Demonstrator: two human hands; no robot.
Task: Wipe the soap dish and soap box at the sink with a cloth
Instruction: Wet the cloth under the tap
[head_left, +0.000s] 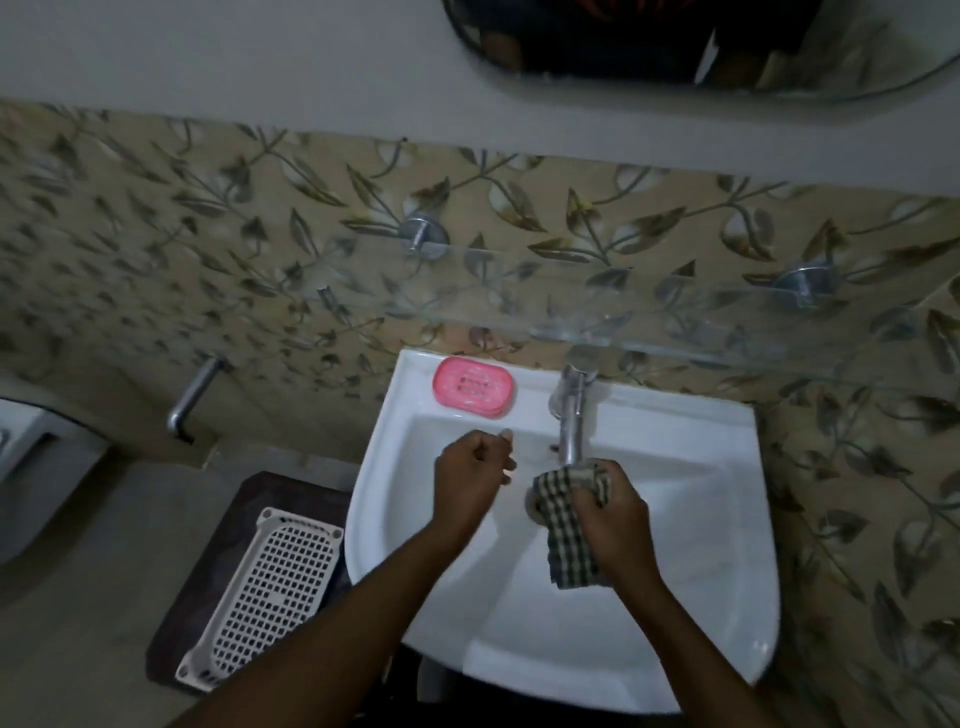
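**Fig. 1. Hands over the basin, soap box on the rear ledge**

On my feed the pink soap box (474, 387) sits on the back-left ledge of the white glazed sink (727, 525), left of the chrome tap (571, 415) and apart from both hands. It is a smooth plastic rectangle with rounded corners. Its lid carries raised marks, too blurred for me to read. The right hand (621, 512) grips a checked woven cloth (566, 535), dark and pale squares, with its fingers curled round the bunched top just below the spout while the loose end hangs into the bowl. The left hand (470, 470) hovers over the bowl's left side, fingers curled toward the palm with nothing visible in them. Left of the sink, a white perforated plastic basket (270, 587) lies on a dark mat (208, 561). Leaf-patterned tiles (208, 218) back a clear glass shelf (675, 312).
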